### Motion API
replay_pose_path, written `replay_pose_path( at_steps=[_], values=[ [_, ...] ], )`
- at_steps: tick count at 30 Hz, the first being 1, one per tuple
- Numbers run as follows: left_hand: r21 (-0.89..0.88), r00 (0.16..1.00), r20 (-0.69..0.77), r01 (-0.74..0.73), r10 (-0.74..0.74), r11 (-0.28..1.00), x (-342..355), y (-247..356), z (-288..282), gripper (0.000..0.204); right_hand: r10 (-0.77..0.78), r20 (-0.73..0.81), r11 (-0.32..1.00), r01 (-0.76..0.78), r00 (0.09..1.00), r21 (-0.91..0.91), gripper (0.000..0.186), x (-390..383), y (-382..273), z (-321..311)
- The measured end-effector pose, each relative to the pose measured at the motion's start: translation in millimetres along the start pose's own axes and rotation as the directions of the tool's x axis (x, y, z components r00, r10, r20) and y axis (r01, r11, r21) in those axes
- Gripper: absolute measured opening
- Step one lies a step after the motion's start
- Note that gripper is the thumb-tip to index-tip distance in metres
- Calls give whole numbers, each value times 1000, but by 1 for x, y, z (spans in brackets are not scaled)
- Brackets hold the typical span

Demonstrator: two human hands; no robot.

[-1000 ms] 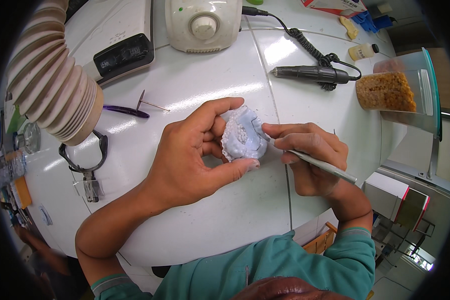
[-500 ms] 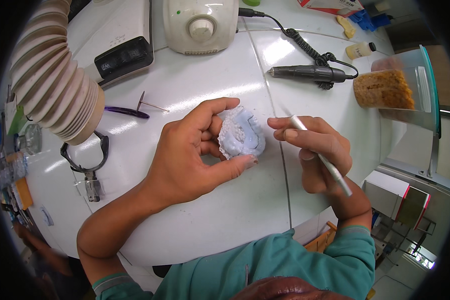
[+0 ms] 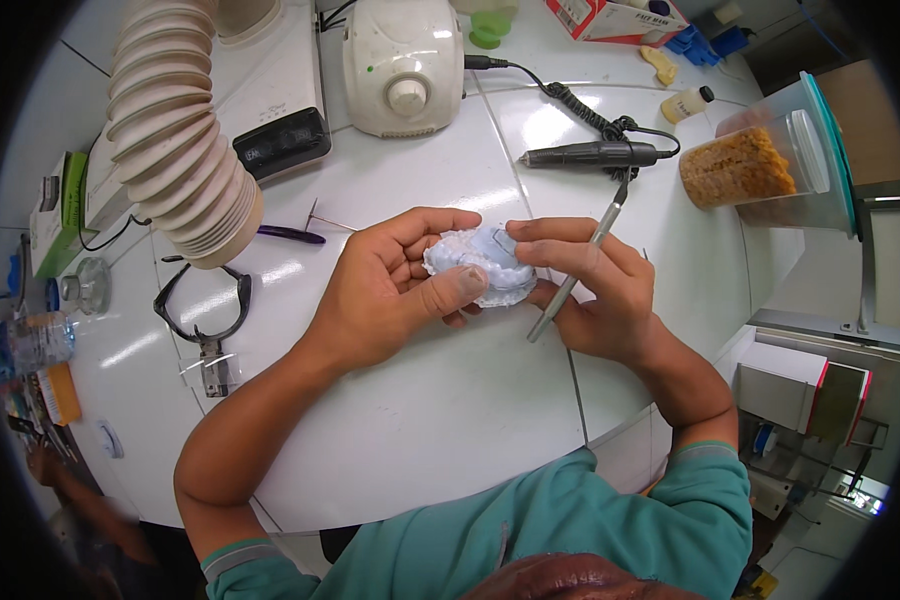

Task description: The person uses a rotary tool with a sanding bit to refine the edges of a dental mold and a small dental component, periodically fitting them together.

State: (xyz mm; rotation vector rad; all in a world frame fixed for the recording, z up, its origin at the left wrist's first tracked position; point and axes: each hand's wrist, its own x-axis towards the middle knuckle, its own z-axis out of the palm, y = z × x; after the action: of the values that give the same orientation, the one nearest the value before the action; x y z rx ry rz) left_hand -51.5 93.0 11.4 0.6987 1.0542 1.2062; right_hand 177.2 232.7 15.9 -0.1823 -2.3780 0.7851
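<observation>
Over the middle of the table, my two hands hold a dental cast (image 3: 482, 250), pale blue on its face with a dark line drawn on it and a bumpy white rim. My left hand (image 3: 370, 295) is closed around its left side, the thumb pressed on the near edge. My right hand (image 3: 610, 305) grips the right side with fingertips on top and thumb beneath. A craft knife (image 3: 552, 312) with a slim silver handle rests between the right fingers, its dark blade end pointing up and away from the cast.
A ribbed suction hose (image 3: 175, 140) hangs at left above safety glasses (image 3: 205, 305) and a purple-handled tool (image 3: 292, 235). Behind are a white control unit (image 3: 405, 70) and a corded black handpiece (image 3: 595, 155). Right stands a tub of orange-brown material (image 3: 740, 168). Another person's arm (image 3: 80, 490) shows far left.
My right hand has moved left onto the cast, and the knife has swung so its blade end points away. The cast is tilted differently. The whole view has shifted slightly.
</observation>
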Motion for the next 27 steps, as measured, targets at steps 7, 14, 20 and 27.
replay_pose_path(
  at_steps=[7, 14, 20, 27],
  values=[
    [419, 950, 77, -306, 302, 855, 0, -15, 6, 70, 385, 55, 879, -384, 921, 282, 25, -3, -5, -15],
    [160, 969, 73, -243, 234, 957, 0, -14, 9, 74, 467, 168, 752, -490, 868, 441, 29, -4, -1, -9],
    [146, 988, 121, -111, 94, 983, -1, -11, 1, 70, 487, 220, 751, -534, 845, 388, 32, -9, -1, -6],
    [65, 966, -4, -258, 259, 964, -2, -14, 1, 57, 107, -46, 914, -81, 993, 397, 65, 2, 9, -39]
  ],
)
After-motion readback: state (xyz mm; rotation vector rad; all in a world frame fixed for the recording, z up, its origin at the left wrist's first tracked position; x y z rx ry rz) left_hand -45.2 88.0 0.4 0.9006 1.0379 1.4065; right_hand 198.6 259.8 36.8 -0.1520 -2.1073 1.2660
